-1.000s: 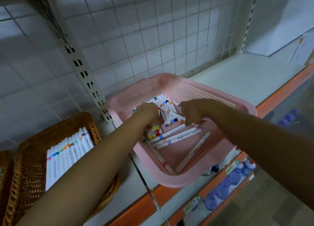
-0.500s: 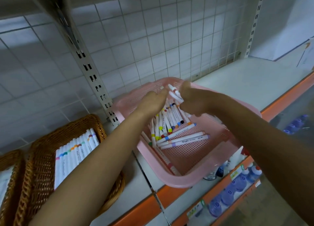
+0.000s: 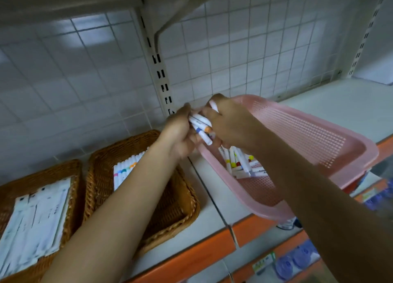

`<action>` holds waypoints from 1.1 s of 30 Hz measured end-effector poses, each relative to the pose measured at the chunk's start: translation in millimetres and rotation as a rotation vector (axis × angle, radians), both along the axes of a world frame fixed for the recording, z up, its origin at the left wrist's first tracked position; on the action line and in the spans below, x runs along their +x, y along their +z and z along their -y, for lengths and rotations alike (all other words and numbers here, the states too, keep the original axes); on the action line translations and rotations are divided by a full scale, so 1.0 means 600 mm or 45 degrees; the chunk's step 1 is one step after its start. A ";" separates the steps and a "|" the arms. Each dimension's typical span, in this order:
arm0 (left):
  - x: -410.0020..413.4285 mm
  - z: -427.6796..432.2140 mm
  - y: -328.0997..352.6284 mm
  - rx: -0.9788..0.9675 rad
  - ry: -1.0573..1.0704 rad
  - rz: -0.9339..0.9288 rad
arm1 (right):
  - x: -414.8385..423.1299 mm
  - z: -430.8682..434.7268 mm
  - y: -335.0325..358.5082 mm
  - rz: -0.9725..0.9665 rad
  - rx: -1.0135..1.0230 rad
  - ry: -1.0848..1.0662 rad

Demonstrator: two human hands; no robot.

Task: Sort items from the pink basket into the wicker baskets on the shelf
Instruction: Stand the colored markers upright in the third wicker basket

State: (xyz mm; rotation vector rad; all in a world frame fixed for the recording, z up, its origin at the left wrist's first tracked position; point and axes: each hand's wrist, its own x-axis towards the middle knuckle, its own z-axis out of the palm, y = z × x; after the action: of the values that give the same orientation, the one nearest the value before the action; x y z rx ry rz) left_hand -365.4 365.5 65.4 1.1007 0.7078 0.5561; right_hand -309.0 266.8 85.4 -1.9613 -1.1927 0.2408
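Both hands meet above the pink basket's (image 3: pixel 308 134) left end, the left hand (image 3: pixel 180 134) and right hand (image 3: pixel 229 125) gripping a bundle of white markers (image 3: pixel 202 127) between them. More markers (image 3: pixel 240 163) lie in the basket. Two wicker baskets sit left on the shelf (image 3: pixel 212 210): one (image 3: pixel 180 197) with markers, one (image 3: pixel 74 172) with flat white packets.

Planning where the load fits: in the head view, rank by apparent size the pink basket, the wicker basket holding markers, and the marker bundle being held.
1. pink basket
2. wicker basket holding markers, a close second; the left arm hides part, so unsure
3. marker bundle, clearly smallest
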 end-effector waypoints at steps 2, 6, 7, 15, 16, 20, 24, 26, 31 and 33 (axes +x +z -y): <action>-0.026 -0.022 -0.002 0.045 0.087 -0.004 | -0.014 -0.014 0.006 -0.149 0.146 -0.069; -0.091 -0.047 -0.017 0.184 0.003 -0.101 | -0.046 -0.050 0.011 -0.538 0.300 -0.085; -0.105 -0.047 -0.023 0.229 -0.064 -0.143 | -0.055 -0.058 0.011 -0.674 0.335 -0.055; -0.196 -0.037 -0.027 0.337 -0.224 -0.116 | -0.108 -0.135 -0.030 -1.038 0.550 -0.008; -0.203 -0.041 -0.031 0.372 -0.184 -0.153 | -0.116 -0.142 -0.035 -1.062 0.530 0.040; -0.225 -0.071 -0.044 0.313 0.039 -0.266 | -0.138 -0.165 -0.056 -0.983 0.292 0.127; -0.238 -0.102 -0.057 0.356 0.122 -0.442 | -0.148 -0.171 -0.069 -0.868 -0.081 0.103; -0.239 -0.109 -0.062 0.382 0.135 -0.496 | -0.146 -0.173 -0.075 -0.845 -0.171 0.115; -0.234 -0.118 -0.079 0.356 0.154 -0.480 | -0.132 -0.204 -0.094 -0.692 -0.287 0.020; -0.233 -0.120 -0.083 0.281 0.197 -0.407 | -0.125 -0.226 -0.104 -0.390 -0.372 -0.024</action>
State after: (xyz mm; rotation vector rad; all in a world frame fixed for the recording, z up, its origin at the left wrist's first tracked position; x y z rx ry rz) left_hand -505.0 437.7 15.7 1.3657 1.0347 0.6068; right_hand -384.1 402.4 23.2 -2.0874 -0.9799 0.7136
